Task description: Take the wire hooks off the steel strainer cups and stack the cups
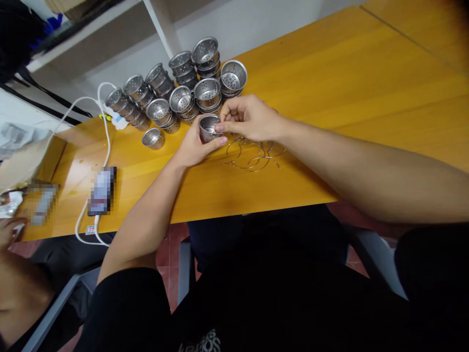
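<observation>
My left hand (194,146) cups a small perforated metal strainer cup (208,128) from below, just above the yellow wooden table (330,88). My right hand (249,117) reaches over from the right and pinches the cup's rim with thumb and fingertips; whether a wire is in that pinch I cannot make out. Right under my right hand lies a loose heap of thin wire handles (252,154). Behind the hands stand several stacks of the same metal cups (183,88).
One single metal cup (153,138) sits apart on the left. A white power strip and cable (106,122) run down to a phone (101,190) near the table's front edge. Another person's hand (9,230) and papers are at the far left.
</observation>
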Demonstrator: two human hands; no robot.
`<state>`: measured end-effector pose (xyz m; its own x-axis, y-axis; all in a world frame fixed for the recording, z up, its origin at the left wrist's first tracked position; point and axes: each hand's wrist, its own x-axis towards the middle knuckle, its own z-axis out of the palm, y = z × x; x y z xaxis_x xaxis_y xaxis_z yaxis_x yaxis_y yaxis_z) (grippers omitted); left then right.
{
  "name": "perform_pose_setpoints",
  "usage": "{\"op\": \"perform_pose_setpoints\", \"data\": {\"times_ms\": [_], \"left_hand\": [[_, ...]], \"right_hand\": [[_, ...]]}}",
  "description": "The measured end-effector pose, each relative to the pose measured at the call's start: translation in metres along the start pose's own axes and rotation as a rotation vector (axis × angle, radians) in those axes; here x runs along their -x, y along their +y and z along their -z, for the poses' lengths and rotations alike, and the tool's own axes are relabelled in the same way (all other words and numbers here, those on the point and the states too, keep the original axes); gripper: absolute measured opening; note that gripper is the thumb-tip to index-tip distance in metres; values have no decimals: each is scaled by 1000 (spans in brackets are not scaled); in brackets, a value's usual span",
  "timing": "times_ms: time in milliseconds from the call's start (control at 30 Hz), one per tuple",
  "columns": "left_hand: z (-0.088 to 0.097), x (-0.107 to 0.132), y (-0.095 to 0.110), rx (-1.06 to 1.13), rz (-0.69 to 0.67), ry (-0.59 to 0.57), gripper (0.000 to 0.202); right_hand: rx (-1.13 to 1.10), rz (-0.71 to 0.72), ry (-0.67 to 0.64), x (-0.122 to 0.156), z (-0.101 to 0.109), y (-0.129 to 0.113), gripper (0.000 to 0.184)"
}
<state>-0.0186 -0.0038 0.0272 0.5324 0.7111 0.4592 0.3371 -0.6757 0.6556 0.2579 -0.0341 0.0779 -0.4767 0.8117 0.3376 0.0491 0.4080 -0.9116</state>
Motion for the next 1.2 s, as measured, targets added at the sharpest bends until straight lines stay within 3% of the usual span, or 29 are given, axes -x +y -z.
{"op": "perform_pose_setpoints", "data": {"times_ms": [300, 600, 767, 967, 1200], "left_hand": [[-2, 1, -10, 20, -15, 11, 110], [5, 1, -25, -12, -33, 47, 117], [7, 0, -15, -16, -13, 57, 116], [9, 0, -7, -3, -21, 44, 115], [7, -2, -13, 14, -36, 60, 116]], "right_hand": [[59, -15, 40, 2, -4, -9, 64], [289, 46, 149, 10, 2, -8, 42], [391, 82, 119, 12, 2, -12, 28], [425, 129, 61, 10, -1, 0, 16], [422, 207, -19, 10, -7, 10, 24]]}}
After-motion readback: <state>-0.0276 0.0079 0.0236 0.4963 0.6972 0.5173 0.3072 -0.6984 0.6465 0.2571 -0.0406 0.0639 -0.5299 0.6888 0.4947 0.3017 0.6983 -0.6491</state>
